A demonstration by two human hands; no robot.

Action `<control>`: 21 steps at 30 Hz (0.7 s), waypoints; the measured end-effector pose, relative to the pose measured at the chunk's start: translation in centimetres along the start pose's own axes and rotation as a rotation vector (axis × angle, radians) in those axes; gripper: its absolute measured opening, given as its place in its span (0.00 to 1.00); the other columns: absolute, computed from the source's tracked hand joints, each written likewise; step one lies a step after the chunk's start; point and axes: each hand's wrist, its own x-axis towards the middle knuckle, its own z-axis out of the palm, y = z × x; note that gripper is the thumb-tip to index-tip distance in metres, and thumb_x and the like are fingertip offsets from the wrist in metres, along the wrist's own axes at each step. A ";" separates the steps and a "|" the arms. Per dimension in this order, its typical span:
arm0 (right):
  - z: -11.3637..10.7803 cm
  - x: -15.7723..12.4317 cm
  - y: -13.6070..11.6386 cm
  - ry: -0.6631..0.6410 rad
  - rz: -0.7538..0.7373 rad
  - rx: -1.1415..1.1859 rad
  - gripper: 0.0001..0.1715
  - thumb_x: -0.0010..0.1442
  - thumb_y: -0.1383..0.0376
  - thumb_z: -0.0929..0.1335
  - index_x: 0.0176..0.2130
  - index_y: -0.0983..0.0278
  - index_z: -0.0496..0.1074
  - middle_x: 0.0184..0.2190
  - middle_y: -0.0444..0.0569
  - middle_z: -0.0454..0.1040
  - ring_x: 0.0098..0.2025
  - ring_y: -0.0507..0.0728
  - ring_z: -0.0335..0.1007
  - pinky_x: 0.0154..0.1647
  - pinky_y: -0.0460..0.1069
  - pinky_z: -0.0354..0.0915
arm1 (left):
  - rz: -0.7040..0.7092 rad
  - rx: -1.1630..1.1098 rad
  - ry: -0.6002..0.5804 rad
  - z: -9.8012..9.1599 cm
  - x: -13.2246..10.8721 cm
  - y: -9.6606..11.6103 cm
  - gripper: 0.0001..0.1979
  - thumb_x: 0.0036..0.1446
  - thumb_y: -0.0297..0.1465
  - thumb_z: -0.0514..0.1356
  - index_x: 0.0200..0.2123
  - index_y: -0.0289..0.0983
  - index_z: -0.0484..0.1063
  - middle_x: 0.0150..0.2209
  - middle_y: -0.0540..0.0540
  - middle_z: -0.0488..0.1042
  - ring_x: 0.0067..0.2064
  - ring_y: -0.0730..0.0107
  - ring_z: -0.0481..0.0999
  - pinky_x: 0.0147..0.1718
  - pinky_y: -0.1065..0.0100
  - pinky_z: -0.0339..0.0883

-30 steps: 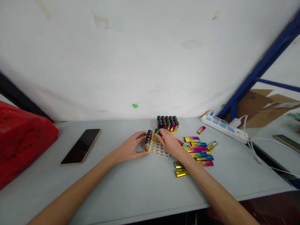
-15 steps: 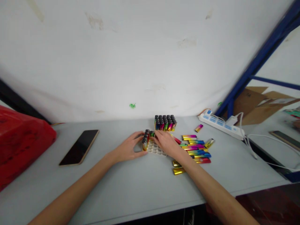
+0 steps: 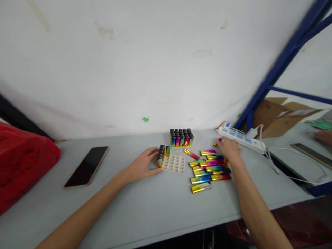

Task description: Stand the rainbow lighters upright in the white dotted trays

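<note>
On the left end of a white tray with round holes point(image 3: 178, 164), my left hand point(image 3: 142, 166) curves round a row of upright lighters point(image 3: 160, 156), thumb at the near corner and fingers at the far one. One green lighter point(image 3: 168, 151) stands beside that row in the tray. Off to the right, my right hand point(image 3: 230, 149) reaches over the table with its fingertips closed on a purple and gold lighter point(image 3: 215, 144). That lighter is partly hidden by the fingers. Several metallic lighters point(image 3: 201, 180) lie loose between the tray and my right forearm.
A full block of upright lighters point(image 3: 181, 138) stands behind the tray near the wall. A phone point(image 3: 86, 166) and a red bag point(image 3: 26, 162) are at the left. On the right are a power strip point(image 3: 241, 138) with white cables, a cardboard box point(image 3: 282, 117) and another person's hand point(image 3: 324, 136).
My right hand has left the tray and moved right to the lone purple lighter near the power strip. The green lighter stands uncovered in the tray. My left hand stays put.
</note>
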 end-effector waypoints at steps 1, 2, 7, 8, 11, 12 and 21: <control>0.2 0.3 0.2 -0.022 -0.006 -0.003 0.29 0.88 0.50 0.69 0.73 0.61 0.86 0.69 0.75 0.83 0.75 0.83 0.79 0.73 0.77 0.73 | 0.000 0.001 -0.001 0.0 0.0 0.0 0.37 0.74 0.55 0.79 0.75 0.41 0.84 0.83 0.29 0.77 0.83 0.30 0.79 0.86 0.36 0.73; 0.3 0.5 0.2 -0.035 -0.027 0.000 0.28 0.88 0.51 0.69 0.72 0.61 0.86 0.68 0.73 0.84 0.75 0.81 0.80 0.74 0.75 0.74 | -0.001 0.004 -0.003 0.0 0.0 -0.1 0.37 0.74 0.55 0.79 0.75 0.41 0.84 0.83 0.29 0.77 0.83 0.30 0.79 0.86 0.35 0.72; 1.0 1.1 -0.4 -0.074 -0.155 0.024 0.24 0.86 0.63 0.68 0.71 0.65 0.85 0.63 0.69 0.90 0.68 0.73 0.87 0.68 0.62 0.78 | -0.005 0.010 -0.016 0.0 0.1 0.0 0.37 0.74 0.55 0.78 0.76 0.40 0.83 0.83 0.28 0.76 0.83 0.29 0.78 0.86 0.34 0.72; 1.2 1.2 -0.4 -0.074 -0.163 0.022 0.26 0.84 0.65 0.68 0.74 0.66 0.83 0.63 0.69 0.90 0.68 0.73 0.88 0.67 0.60 0.78 | -0.002 0.009 -0.015 0.0 0.1 0.1 0.37 0.75 0.54 0.78 0.76 0.40 0.83 0.83 0.27 0.77 0.83 0.29 0.79 0.86 0.35 0.72; 1.6 1.3 -0.6 -0.062 -0.180 0.029 0.31 0.81 0.70 0.68 0.77 0.69 0.80 0.65 0.73 0.89 0.68 0.74 0.88 0.68 0.62 0.77 | 0.008 0.008 -0.007 -0.2 0.1 0.3 0.36 0.75 0.54 0.78 0.76 0.40 0.83 0.82 0.29 0.77 0.82 0.30 0.79 0.86 0.35 0.73; 1.6 1.4 -0.7 -0.053 -0.197 0.054 0.30 0.81 0.70 0.67 0.75 0.71 0.81 0.65 0.74 0.89 0.68 0.75 0.88 0.70 0.63 0.77 | 0.011 0.010 -0.004 -0.2 0.1 0.4 0.36 0.75 0.53 0.78 0.76 0.41 0.83 0.82 0.29 0.77 0.82 0.31 0.80 0.85 0.35 0.73; 0.3 -1.5 -4.1 -0.283 -0.246 1.228 0.26 0.62 0.43 0.81 0.46 0.57 0.79 0.42 0.50 0.86 0.39 0.62 0.84 0.48 0.58 0.82 | 0.003 0.036 -0.008 0.0 -0.1 0.2 0.38 0.75 0.54 0.78 0.77 0.39 0.82 0.83 0.28 0.76 0.83 0.31 0.79 0.86 0.36 0.73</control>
